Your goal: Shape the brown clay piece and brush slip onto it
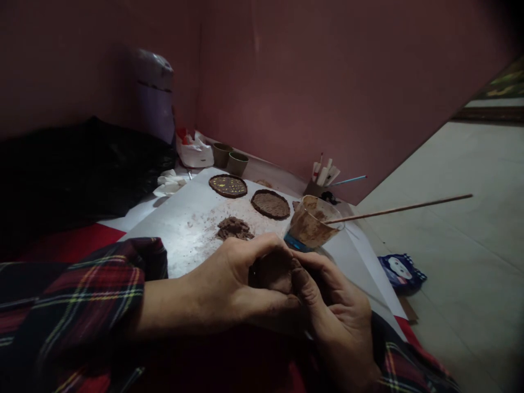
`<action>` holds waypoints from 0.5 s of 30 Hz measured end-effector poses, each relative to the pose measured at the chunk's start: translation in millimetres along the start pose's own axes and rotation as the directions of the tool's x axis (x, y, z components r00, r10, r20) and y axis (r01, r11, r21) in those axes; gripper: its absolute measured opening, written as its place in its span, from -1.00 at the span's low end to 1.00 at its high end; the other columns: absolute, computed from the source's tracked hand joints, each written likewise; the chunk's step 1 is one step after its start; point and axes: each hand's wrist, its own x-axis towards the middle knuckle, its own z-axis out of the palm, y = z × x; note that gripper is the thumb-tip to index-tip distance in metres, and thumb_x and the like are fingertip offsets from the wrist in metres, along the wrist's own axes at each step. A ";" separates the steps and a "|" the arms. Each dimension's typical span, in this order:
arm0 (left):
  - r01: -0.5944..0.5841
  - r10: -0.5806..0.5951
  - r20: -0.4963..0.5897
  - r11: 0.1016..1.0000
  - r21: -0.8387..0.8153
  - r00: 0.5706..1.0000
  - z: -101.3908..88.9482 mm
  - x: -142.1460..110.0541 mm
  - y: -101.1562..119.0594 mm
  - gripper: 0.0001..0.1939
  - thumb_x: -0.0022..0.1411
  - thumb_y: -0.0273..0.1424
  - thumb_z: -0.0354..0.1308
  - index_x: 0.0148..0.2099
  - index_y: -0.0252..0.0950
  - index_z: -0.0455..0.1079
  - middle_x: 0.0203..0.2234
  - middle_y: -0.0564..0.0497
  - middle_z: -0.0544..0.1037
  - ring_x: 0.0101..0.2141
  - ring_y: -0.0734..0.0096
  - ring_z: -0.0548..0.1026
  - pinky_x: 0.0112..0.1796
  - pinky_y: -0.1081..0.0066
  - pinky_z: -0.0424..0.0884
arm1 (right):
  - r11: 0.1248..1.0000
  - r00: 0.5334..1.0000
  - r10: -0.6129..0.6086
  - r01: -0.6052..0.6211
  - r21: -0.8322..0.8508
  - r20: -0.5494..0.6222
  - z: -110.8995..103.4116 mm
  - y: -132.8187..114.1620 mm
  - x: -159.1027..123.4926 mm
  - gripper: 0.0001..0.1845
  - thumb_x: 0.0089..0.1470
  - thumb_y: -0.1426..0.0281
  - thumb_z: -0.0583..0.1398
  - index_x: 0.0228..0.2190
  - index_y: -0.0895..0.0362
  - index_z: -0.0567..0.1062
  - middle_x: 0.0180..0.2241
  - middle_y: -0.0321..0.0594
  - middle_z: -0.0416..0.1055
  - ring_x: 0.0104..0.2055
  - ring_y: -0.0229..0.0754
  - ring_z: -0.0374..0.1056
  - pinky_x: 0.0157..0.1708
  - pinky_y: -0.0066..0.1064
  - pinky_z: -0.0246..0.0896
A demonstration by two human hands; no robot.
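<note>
A lump of brown clay (276, 271) is held between both hands, close to my body. My left hand (235, 278) curls round it, with the thumb side towards me and a finger arched over the far side. My right hand (333, 305) presses its thumb against the clay's right edge, and brown smears mark that thumb. The underside of the clay is hidden by the fingers. Just beyond lies a crumbly heap of brown clay (234, 228) on a white sheet (180, 218).
Two flat round clay discs, one yellow-dotted (228, 186) and one plain (270, 204), lie farther back. A smeared plastic cup (313, 224) holds a long stick (405, 207). Small pots (237, 163), a holder with white sticks (325, 173) and a blue packet (402, 272) stand or lie around.
</note>
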 end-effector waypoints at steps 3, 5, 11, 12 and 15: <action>0.007 -0.007 -0.007 0.999 0.033 1.000 -1.3 -0.5 0.0 -0.77 0.16 -0.31 0.22 -0.19 -0.32 0.36 -0.50 0.16 0.31 -0.46 0.56 0.27 -0.43 0.56 0.27 | 1.000 1.000 -0.009 0.009 0.011 0.008 0.2 -1.0 -0.3 -0.84 0.14 0.38 0.18 -0.20 -0.01 0.50 -0.33 -0.33 0.52 -0.29 -0.25 0.48 -0.35 -0.53 0.36; 0.001 0.001 -0.020 0.998 0.056 1.000 -1.8 0.0 0.3 -0.81 0.17 -0.33 0.21 -0.20 -0.32 0.38 -0.49 0.16 0.33 -0.44 0.57 0.28 -0.42 0.57 0.27 | 1.000 1.000 -0.017 0.017 0.025 0.010 0.7 -2.2 0.6 -0.83 0.13 0.39 0.19 -0.20 0.01 0.51 -0.32 -0.32 0.52 -0.31 -0.25 0.48 -0.36 -0.53 0.36; -0.031 0.031 -0.039 0.999 -0.020 0.999 -0.8 2.6 1.5 -0.88 0.21 -0.38 0.17 -0.27 -0.36 0.39 -0.50 0.17 0.35 -0.46 0.62 0.29 -0.42 0.63 0.27 | 0.997 0.999 -0.026 0.024 0.070 0.038 1.1 -4.2 1.4 -0.84 0.13 0.43 0.20 -0.23 -0.01 0.51 -0.28 -0.33 0.54 -0.31 -0.28 0.49 -0.33 -0.55 0.36; -0.032 0.031 -0.041 0.999 -0.030 0.999 -0.7 2.9 1.5 -0.88 0.21 -0.38 0.17 -0.27 -0.36 0.39 -0.50 0.16 0.36 -0.45 0.62 0.30 -0.41 0.64 0.28 | 0.997 0.999 -0.025 0.021 0.076 0.044 0.9 -4.1 1.0 -0.84 0.13 0.44 0.20 -0.23 -0.02 0.51 -0.28 -0.34 0.54 -0.30 -0.28 0.49 -0.32 -0.55 0.36; -0.026 0.025 -0.037 0.999 -0.030 0.999 -1.1 2.7 1.3 -0.87 0.22 -0.39 0.16 -0.25 -0.37 0.40 -0.45 0.12 0.41 -0.40 0.58 0.34 -0.36 0.61 0.31 | 0.996 0.998 -0.026 0.022 0.083 0.054 0.4 -3.4 -0.1 -0.84 0.13 0.43 0.20 -0.23 -0.02 0.51 -0.26 -0.33 0.55 -0.30 -0.28 0.50 -0.33 -0.55 0.36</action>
